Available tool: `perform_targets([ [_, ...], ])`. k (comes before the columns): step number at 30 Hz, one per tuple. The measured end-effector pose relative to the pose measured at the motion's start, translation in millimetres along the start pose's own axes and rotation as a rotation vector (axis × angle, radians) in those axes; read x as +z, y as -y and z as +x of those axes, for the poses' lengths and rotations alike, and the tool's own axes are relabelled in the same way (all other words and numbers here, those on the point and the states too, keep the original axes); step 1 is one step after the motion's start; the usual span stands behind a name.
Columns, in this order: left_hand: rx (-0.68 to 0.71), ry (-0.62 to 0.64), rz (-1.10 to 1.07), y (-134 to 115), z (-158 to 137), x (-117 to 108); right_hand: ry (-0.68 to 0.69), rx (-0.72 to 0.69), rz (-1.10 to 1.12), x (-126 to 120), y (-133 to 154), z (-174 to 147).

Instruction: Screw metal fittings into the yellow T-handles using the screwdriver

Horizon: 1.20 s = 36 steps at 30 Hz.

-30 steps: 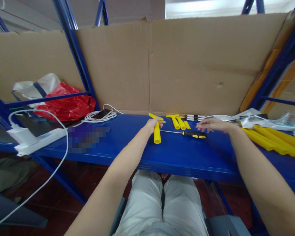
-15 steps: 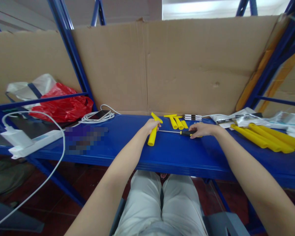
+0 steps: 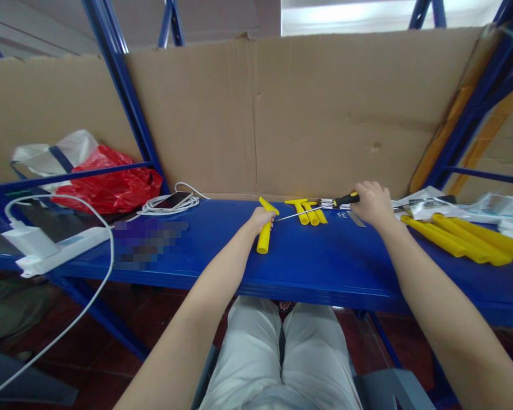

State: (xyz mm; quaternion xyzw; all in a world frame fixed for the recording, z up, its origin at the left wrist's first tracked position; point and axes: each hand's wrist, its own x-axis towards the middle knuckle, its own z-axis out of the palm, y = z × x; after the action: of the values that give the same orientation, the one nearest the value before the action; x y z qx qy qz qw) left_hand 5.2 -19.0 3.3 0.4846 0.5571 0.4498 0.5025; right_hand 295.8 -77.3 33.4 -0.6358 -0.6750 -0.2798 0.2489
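Observation:
My left hand [image 3: 262,218] is closed around a yellow T-shaped handle [image 3: 263,242], its thicker end pointing toward me over the blue shelf. In my right hand [image 3: 371,203] is the butt end of a screwdriver [image 3: 346,199] with a black and yellow grip. Its thin metal shaft slants down to the left, the tip close beside my left fingers. Whether the tip touches the yellow handle I cannot tell. Several more yellow T-shaped pieces [image 3: 313,217] lie behind the shaft, and a small flat metal blade [image 3: 357,219] rests just left of my right wrist.
On the right lie several long yellow tubes [image 3: 465,239] and clear plastic packets [image 3: 438,206]. A coiled white cable [image 3: 171,203], a power strip [image 3: 68,249] and a red plastic bag [image 3: 111,179] are at left. A cardboard panel [image 3: 325,119] closes off the back of the blue shelf [image 3: 308,267].
My right hand has moved up and to the right, raising the screwdriver's grip so the shaft now tilts. The metal blade has come into sight. My left hand stays almost in place.

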Motion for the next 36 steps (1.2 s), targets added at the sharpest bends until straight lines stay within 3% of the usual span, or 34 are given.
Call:
perform_targets([
  [6,-0.009,-0.065,0.070,3,4,2,-0.039,0.087,0.022,-4,-2,-2],
  [12,0.004,-0.033,0.076,2,1,2,-0.041,0.158,0.104,0,-7,-2],
  [22,0.031,-0.006,0.235,1,3,2,-0.073,0.128,0.047,8,-5,-1],
  [36,0.026,-0.010,0.259,-3,-4,2,-0.078,0.127,0.042,5,-5,-1],
])
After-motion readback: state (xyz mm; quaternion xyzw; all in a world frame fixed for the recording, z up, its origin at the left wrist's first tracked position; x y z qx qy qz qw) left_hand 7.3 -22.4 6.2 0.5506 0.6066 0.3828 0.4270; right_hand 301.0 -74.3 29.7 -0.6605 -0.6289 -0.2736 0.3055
